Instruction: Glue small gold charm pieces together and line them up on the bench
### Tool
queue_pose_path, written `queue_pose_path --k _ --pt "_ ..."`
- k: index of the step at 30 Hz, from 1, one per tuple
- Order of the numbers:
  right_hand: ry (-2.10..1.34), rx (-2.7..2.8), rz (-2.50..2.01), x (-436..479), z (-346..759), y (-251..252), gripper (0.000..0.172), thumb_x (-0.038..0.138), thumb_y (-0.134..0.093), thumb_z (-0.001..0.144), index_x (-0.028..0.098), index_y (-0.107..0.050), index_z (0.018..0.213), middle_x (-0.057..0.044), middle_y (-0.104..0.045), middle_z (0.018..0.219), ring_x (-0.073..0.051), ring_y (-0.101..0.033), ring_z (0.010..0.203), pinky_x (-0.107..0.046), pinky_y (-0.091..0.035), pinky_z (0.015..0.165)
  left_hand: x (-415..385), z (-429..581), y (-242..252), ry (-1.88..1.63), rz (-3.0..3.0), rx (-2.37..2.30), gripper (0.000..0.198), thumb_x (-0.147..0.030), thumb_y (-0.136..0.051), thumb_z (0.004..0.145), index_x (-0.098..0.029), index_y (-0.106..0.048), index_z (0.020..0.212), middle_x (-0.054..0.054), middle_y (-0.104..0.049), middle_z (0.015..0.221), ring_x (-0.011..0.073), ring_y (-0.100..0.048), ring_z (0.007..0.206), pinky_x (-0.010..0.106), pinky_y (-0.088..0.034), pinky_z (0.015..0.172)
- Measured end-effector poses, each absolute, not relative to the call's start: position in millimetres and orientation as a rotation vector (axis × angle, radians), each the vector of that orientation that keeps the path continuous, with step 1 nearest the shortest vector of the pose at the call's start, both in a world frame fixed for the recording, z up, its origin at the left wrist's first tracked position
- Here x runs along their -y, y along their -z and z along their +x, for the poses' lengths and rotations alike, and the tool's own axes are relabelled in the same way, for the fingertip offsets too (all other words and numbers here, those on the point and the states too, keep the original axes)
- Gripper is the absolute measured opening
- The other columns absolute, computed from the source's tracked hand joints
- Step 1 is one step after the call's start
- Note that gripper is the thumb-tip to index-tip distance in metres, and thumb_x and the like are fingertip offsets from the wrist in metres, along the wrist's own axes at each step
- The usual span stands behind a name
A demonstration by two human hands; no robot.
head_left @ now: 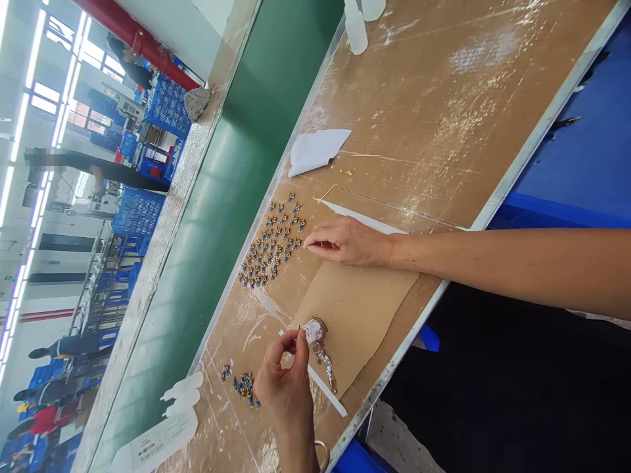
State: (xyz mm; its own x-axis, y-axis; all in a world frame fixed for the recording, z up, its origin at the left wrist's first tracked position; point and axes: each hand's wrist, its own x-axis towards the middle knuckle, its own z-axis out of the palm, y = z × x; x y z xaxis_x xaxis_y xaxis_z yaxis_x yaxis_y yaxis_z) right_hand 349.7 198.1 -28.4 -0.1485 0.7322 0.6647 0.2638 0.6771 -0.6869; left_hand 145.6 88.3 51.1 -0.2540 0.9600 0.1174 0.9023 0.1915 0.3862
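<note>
My right hand (348,242) reaches in from the right, its fingertips pinched together at the edge of several rows of tiny blue-and-gold pieces (271,244) laid out on the wooden bench (444,98). Whatever it pinches is too small to make out. My left hand (286,384) is lower down. Its thumb and forefinger are closed on something thin, right next to a small round dish of whitish stuff (314,328). A loose heap of the same blue-and-gold pieces (242,384) lies just left of that hand. Both hands work over or beside a brown paper sheet (355,309).
A crinkled silvery bit (326,365) lies below the dish. White squeeze bottles stand at the top (355,29) and lie at the lower left (181,394). A white cloth (315,150) sits mid-bench. A green conveyor belt (221,197) runs alongside. Blue crates (138,210) and other people are far left.
</note>
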Motion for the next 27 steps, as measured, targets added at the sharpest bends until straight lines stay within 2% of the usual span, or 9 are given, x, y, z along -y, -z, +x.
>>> queue_pose_path --k 4,7,10,13,18,27 --pt "-0.525 1.704 -0.817 -197.3 349.5 27.7 0.017 0.016 -0.048 0.087 0.014 -0.064 0.083 -0.002 -0.064 0.077 -0.009 -0.053 0.066 -0.024 -0.041 0.062 -75.4 144.1 -60.5 -0.670 1.686 -2.398 0.027 -0.050 -0.066 0.065 -0.023 -0.069 0.068 -0.001 -0.066 0.068 0.0162 -0.060 0.065 0.027 -0.043 0.064" --pt "-0.537 1.721 -0.844 -195.4 349.6 26.1 0.018 0.018 -0.046 0.088 0.016 -0.063 0.083 -0.002 -0.063 0.076 -0.009 -0.052 0.065 -0.025 -0.041 0.063 -57.8 131.7 -61.4 -0.901 1.442 -2.506 0.029 -0.050 -0.072 0.061 -0.023 -0.069 0.072 -0.001 -0.068 0.073 0.0167 -0.061 0.070 0.028 -0.046 0.069" --pt "-0.558 1.725 -0.875 -192.5 349.5 24.0 0.020 0.021 -0.044 0.089 0.020 -0.062 0.080 0.000 -0.061 0.072 -0.010 -0.048 0.061 -0.027 -0.042 0.062 -36.6 111.0 -47.8 -1.164 1.170 -2.485 0.031 -0.046 -0.075 0.060 -0.021 -0.068 0.077 -0.001 -0.068 0.074 0.0158 -0.062 0.073 0.027 -0.048 0.072" --pt "-0.572 1.728 -0.888 -190.0 348.5 23.1 0.019 0.024 -0.045 0.088 0.023 -0.061 0.079 0.001 -0.062 0.073 -0.011 -0.045 0.059 -0.029 -0.042 0.060 -17.0 93.3 -25.1 -1.285 0.926 -2.490 0.029 -0.041 -0.076 0.061 -0.019 -0.067 0.077 0.000 -0.067 0.070 0.0140 -0.061 0.069 0.024 -0.049 0.066" --pt "-0.547 1.706 -0.875 -188.5 346.1 24.1 0.019 0.023 -0.045 0.088 0.022 -0.061 0.077 0.001 -0.061 0.071 -0.010 -0.044 0.057 -0.028 -0.040 0.057 -0.9 86.3 1.8 -1.277 0.819 -2.471 0.031 -0.042 -0.074 0.064 -0.016 -0.067 0.079 0.003 -0.069 0.073 0.0165 -0.064 0.072 0.027 -0.052 0.068" --pt "-0.470 1.707 -0.861 -190.3 346.3 26.6 0.016 0.019 -0.051 0.086 0.018 -0.063 0.077 0.001 -0.061 0.068 -0.007 -0.047 0.056 -0.022 -0.038 0.053 -2.4 81.0 11.3 -1.209 0.856 -2.509 0.033 -0.045 -0.073 0.064 -0.016 -0.067 0.080 0.001 -0.068 0.073 0.0152 -0.063 0.071 0.028 -0.051 0.071"
